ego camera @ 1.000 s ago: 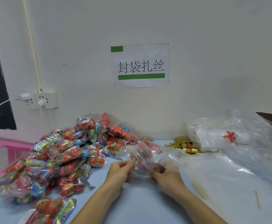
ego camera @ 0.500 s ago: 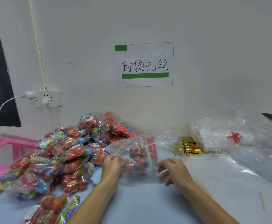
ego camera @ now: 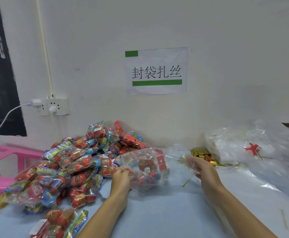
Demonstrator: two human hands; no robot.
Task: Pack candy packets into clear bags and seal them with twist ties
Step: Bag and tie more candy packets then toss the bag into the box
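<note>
A clear bag (ego camera: 147,169) holding red and blue candy packets rests on the light blue table (ego camera: 166,212) at the middle. My left hand (ego camera: 121,176) pinches its left edge. My right hand (ego camera: 203,167) is further right, blurred, at the gold twist ties (ego camera: 203,155) that lie in a heap near the wall; whether its fingers hold one is unclear. A big pile of candy packets (ego camera: 68,165) covers the table's left side.
Crumpled clear plastic bags (ego camera: 253,148) with a red-tagged tie (ego camera: 252,148) fill the right side. Loose gold ties (ego camera: 185,182) lie on the table. A pink stool (ego camera: 6,152) stands at left. A wall socket (ego camera: 52,106) and a paper sign (ego camera: 156,71) hang on the wall.
Both hands were together on the bag. My right hand let go and moved right to the gold ties; my left hand keeps the bag, now lying nearer the pile.
</note>
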